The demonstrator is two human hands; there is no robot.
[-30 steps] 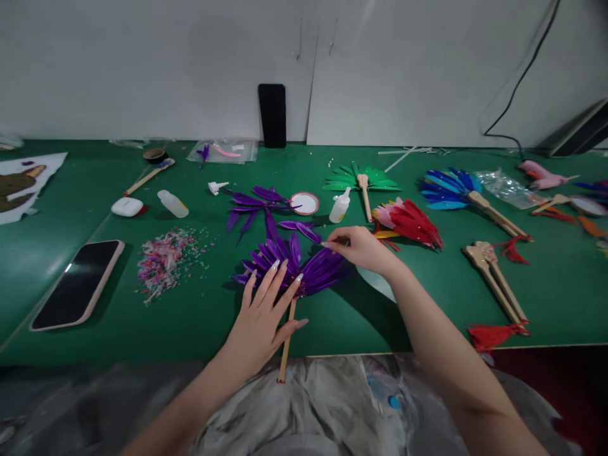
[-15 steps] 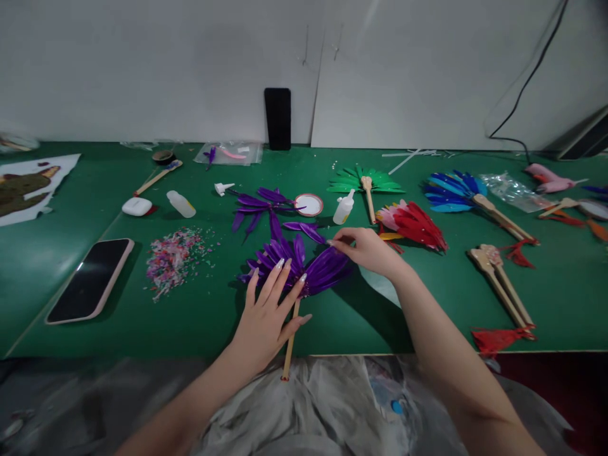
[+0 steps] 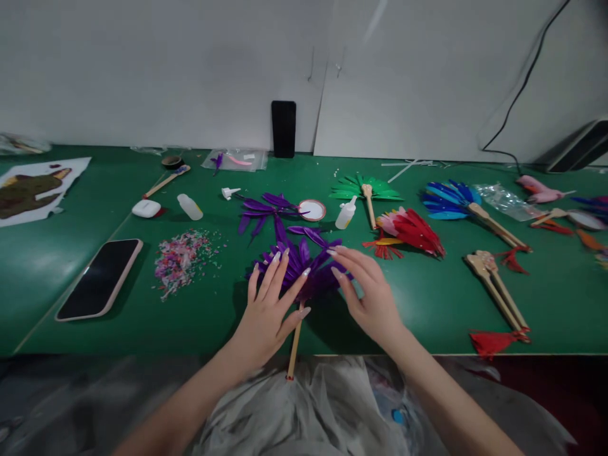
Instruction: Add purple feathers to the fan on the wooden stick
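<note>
A purple feather fan (image 3: 304, 259) lies on the green table, its wooden handle (image 3: 294, 342) pointing toward me past the front edge. My left hand (image 3: 268, 310) rests on the fan's left part with fingers spread. At the fan's right side, my right hand (image 3: 368, 294) has its fingers apart, fingertips at the purple feathers; no held object shows. Behind the fan lie loose purple feathers (image 3: 261, 206), beside a round white disc with a red rim (image 3: 312, 210). A small white glue bottle (image 3: 345, 214) stands right of the disc.
A phone (image 3: 101, 278) and a pile of colored bits (image 3: 180, 261) lie left. Green (image 3: 386, 189), red (image 3: 413, 231) and blue (image 3: 446, 199) feather fans lie right, with wooden handles (image 3: 498, 291) nearer me. Another phone (image 3: 284, 129) leans on the wall.
My right hand has opened from a pinch at the fan's upper right feathers and drawn nearer to me. My left hand stays on the fan. The view has shifted slightly.
</note>
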